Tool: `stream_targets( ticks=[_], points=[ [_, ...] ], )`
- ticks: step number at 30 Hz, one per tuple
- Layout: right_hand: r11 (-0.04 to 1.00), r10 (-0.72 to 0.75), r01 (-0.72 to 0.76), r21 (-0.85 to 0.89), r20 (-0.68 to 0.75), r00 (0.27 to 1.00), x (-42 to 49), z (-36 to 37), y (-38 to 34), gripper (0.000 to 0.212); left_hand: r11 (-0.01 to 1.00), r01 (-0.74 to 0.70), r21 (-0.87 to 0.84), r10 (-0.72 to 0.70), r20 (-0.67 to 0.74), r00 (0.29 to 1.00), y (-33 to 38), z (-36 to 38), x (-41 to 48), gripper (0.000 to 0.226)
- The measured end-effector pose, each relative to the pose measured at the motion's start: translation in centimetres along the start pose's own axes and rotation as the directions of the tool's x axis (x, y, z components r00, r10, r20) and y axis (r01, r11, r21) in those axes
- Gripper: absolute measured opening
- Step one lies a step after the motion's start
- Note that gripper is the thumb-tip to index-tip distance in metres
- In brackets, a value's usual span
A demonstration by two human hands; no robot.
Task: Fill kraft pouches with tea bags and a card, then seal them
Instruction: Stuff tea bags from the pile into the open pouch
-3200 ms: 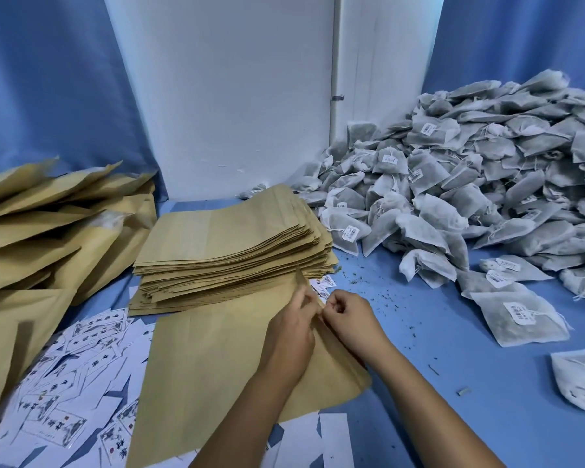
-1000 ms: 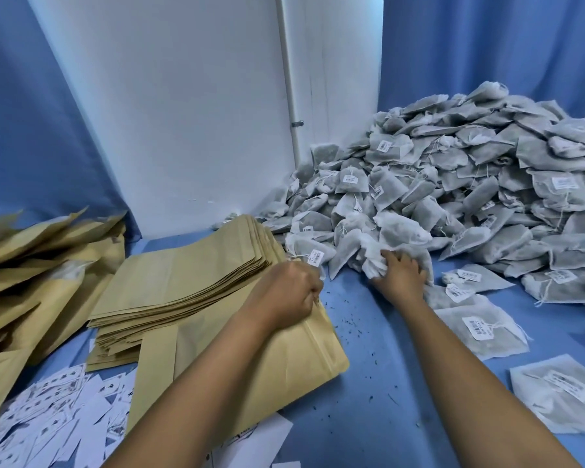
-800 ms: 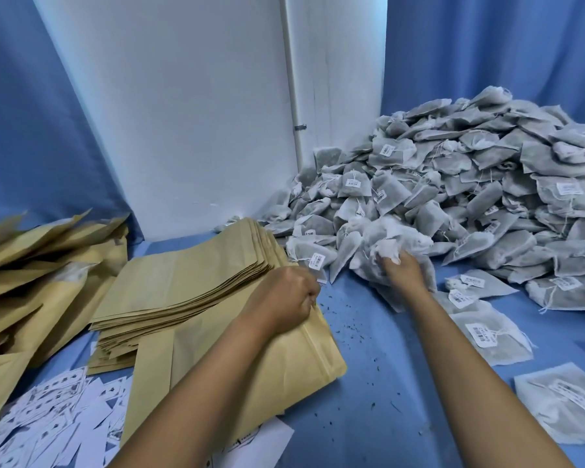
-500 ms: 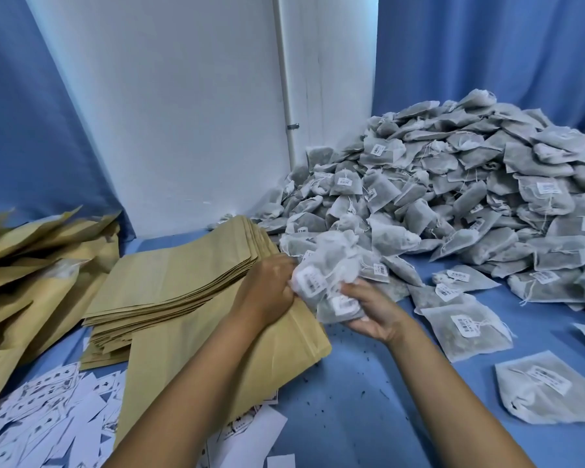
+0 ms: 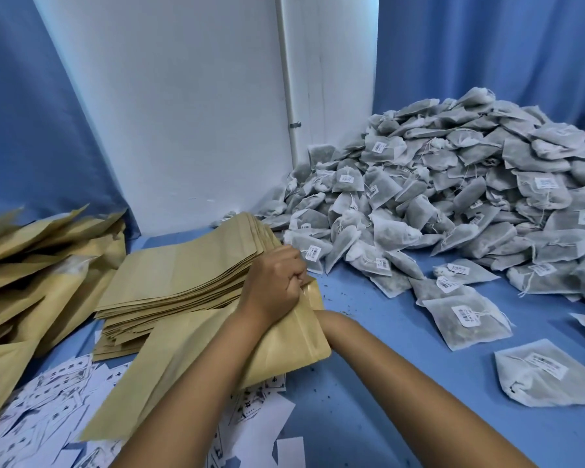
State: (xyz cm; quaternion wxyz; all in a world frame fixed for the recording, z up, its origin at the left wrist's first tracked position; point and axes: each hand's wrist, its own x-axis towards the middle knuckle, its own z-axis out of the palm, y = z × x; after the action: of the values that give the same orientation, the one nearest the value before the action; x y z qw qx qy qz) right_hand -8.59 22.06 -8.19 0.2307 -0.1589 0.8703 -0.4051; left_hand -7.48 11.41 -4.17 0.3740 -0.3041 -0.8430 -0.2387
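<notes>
Blue tabletop (image 5: pixel 368 417): tea-bag heap (image 5: pixel 453 197) beside stacked pouches (image 5: pixel 183 275).

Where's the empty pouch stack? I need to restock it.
Head view, left of centre: the pouch stack lies on the blue table, between the filled pouches and the tea bag pile.

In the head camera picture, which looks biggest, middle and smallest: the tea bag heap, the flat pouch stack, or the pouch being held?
1. tea bag heap
2. flat pouch stack and held pouch: alike; the nearer pouch makes it unsure.
</notes>
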Motion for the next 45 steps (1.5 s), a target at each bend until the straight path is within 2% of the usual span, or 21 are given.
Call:
stream_targets(
  ticks=[2,4,6,8,9,11,13,15,17,18,19,20,21,22,24,28,31,33,37,42,45],
  points=[
    [0.992,0.007,-0.022,0.122,0.127,0.992,0.3,-0.5,-0.3,0.040,0.999,-0.024,0.046,0.023,0.016,1.000,-0.4,-0.4,0.1,0.020],
    [0.965,-0.161,0.130,0.226,0.123,0.979,-0.4,-1.9,-0.3,0.025,0.996,0.010,0.083,-0.011,0.006,1.000,-1.3,-1.3,-0.2,0.019],
    [0.925,-0.187,0.128,0.358,0.135,0.973,-1.0,-3.1,-0.5,0.012,0.995,0.043,0.085,-0.042,-0.013,0.999,-1.6,-1.6,-0.4,0.019],
    [0.962,-0.112,0.071,0.263,0.144,0.983,-0.4,-3.4,-0.3,0.015,0.999,0.019,0.040,-0.019,0.001,1.000,-0.7,-0.9,0.0,0.017],
    [0.974,-0.099,0.076,0.212,0.099,0.990,0.3,-2.9,0.0,0.028,1.000,-0.012,0.021,0.012,0.026,1.000,-0.1,-0.2,0.2,0.017],
    [0.973,0.020,-0.026,0.230,0.027,0.999,0.6,-1.9,0.5,0.041,0.996,-0.084,0.022,0.082,0.097,0.992,1.0,1.3,0.6,0.018],
    [0.962,0.066,-0.087,0.259,0.088,0.994,0.8,-1.4,1.3,0.038,0.994,-0.104,0.023,0.100,0.140,0.985,0.9,1.7,0.6,0.019],
    [0.851,-0.091,0.008,0.525,0.131,0.987,0.7,-2.1,2.8,0.029,0.997,-0.074,0.011,0.072,0.105,0.992,-0.1,1.2,0.0,0.018],
    [0.695,-0.134,0.180,0.696,-0.121,0.984,1.2,-4.2,4.6,0.029,1.000,-0.027,0.011,0.026,0.062,0.998,-0.8,0.6,-0.5,0.017],
    [0.725,-0.054,0.283,0.629,-0.357,0.932,1.9,-5.5,5.9,0.027,1.000,-0.007,0.013,0.006,0.057,0.998,-1.0,0.5,-0.5,0.017],
    [0.841,0.018,0.310,0.443,-0.596,0.803,2.6,-6.9,7.5,0.022,1.000,0.003,0.016,-0.004,0.062,0.998,-1.0,0.5,-0.4,0.017],
    [0.963,0.025,0.177,0.202,-0.724,0.689,3.3,-8.2,9.1,0.027,1.000,0.000,0.023,-0.002,0.076,0.997,-0.9,0.6,-0.3,0.017],
    [0.997,0.008,-0.057,-0.042,-0.738,0.674,4.0,-9.2,10.5,0.050,0.999,-0.011,0.030,0.008,0.093,0.996,-0.7,0.8,-0.3,0.017],
    [0.946,0.026,-0.242,-0.217,-0.691,0.722,4.7,-10.0,11.9,0.073,0.999,-0.023,0.037,0.018,0.111,0.994,-0.6,1.1,-0.2,0.017],
    [0.855,0.117,-0.390,-0.341,-0.606,0.787,6.2,-11.0,13.8,0.094,0.998,-0.036,0.050,0.029,0.136,0.990,-0.3,1.7,-0.1,0.016],
    [0.783,0.131,-0.503,-0.365,-0.695,0.707,7.6,-11.4,15.1,0.088,0.997,-0.048,0.061,0.037,0.167,0.985,-0.5,2.4,-0.4,0.015],
    [0.794,0.118,-0.524,-0.309,-0.767,0.631,7.8,-12.0,15.7,0.103,0.997,-0.031,0.074,0.017,0.184,0.983,-1.1,2.1,-0.4,0.015],
    [0.794,0.170,-0.539,-0.282,-0.747,0.643,7.9,-12.5,15.6,0.104,0.997,-0.013,0.077,-0.001,0.185,0.983,-1.5,1.9,-0.3,0.016],
    [0.759,0.225,-0.535,-0.371,-0.621,0.751,8.4,-12.6,15.2,0.049,0.996,-0.007,0.084,-0.009,0.187,0.982,-1.8,2.0,-0.4,0.017],
    [0.745,0.151,-0.562,-0.359,-0.730,0.667,8.1,-12.1,14.1,0.036,0.994,-0.023,0.104,0.001,0.200,0.980,-1.5,2.5,-0.5,0.015],
    [0.900,0.099,-0.394,-0.185,-0.793,0.601,7.9,-12.5,13.0,0.029,0.995,-0.010,0.099,-0.012,0.217,0.976,-1.4,2.9,-0.8,0.011]
  ],
)
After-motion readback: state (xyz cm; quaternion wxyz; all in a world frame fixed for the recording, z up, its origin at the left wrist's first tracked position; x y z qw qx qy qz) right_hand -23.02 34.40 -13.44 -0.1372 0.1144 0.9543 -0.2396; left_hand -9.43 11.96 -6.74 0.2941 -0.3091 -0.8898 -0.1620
